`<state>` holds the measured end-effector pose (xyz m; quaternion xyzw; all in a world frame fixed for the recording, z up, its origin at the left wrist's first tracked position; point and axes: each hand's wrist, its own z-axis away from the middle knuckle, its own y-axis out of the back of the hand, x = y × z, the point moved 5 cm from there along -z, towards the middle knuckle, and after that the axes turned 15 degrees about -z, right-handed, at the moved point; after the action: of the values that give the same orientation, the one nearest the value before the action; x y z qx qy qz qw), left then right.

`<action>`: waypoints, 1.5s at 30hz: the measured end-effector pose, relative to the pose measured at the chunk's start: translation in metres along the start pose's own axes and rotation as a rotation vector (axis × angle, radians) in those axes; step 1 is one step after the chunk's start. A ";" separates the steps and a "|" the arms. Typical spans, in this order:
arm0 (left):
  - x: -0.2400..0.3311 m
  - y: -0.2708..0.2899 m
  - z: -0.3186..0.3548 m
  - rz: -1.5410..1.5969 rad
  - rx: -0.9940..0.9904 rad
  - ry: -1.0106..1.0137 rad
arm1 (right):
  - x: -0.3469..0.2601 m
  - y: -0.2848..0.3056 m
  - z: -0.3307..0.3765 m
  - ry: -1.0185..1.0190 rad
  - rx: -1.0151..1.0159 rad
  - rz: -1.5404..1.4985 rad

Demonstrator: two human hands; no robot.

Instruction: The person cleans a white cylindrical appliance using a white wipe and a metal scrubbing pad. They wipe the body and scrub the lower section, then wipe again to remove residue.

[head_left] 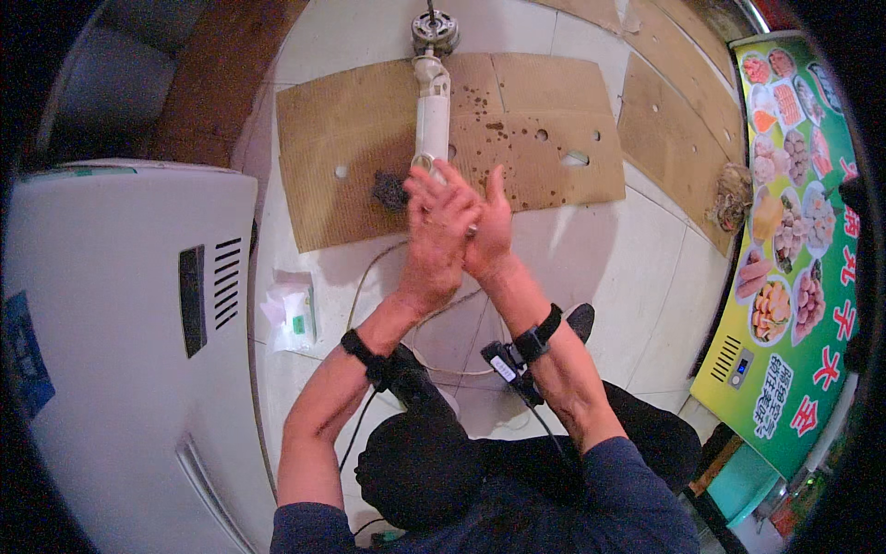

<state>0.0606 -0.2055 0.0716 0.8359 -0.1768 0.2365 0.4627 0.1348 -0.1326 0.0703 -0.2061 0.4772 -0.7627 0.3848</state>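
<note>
My left hand [436,242] and my right hand [491,229] are pressed together over the near edge of a cardboard sheet [346,106]. The left fingers stretch forward, slightly blurred, across the right palm. My right thumb stands out straight; the other right fingers are mostly hidden. A small greyish bit shows between the palms, too little to name. Just beyond my fingertips lies a long white cylindrical tool [432,125], with a round metal part [435,33] at its far end. Beside my left fingers sits a dark, shaggy clump [390,190], like a scouring pad.
A pale cable [362,282] loops across the tiles under my forearms. At left stand a white appliance [138,268] and a small white packet [293,312]. A green cabinet [798,305] with food pictures is at right, near a brown tangled bundle [732,196]. Wet spots dot the cardboard.
</note>
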 end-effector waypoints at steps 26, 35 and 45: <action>-0.117 0.036 0.060 0.684 -0.190 0.963 | -0.144 -0.170 0.029 -0.171 0.228 2.007; -0.029 0.080 -0.002 0.491 0.112 0.469 | -0.030 -0.075 -0.047 -0.404 -0.033 0.209; -0.058 0.078 -0.138 0.100 0.042 0.538 | -0.021 -0.116 -0.069 -0.314 -0.455 0.989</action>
<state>-0.0599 -0.1225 0.1566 0.7425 -0.0836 0.4762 0.4636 0.0556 -0.0484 0.1430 -0.1469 0.6062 -0.3299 0.7086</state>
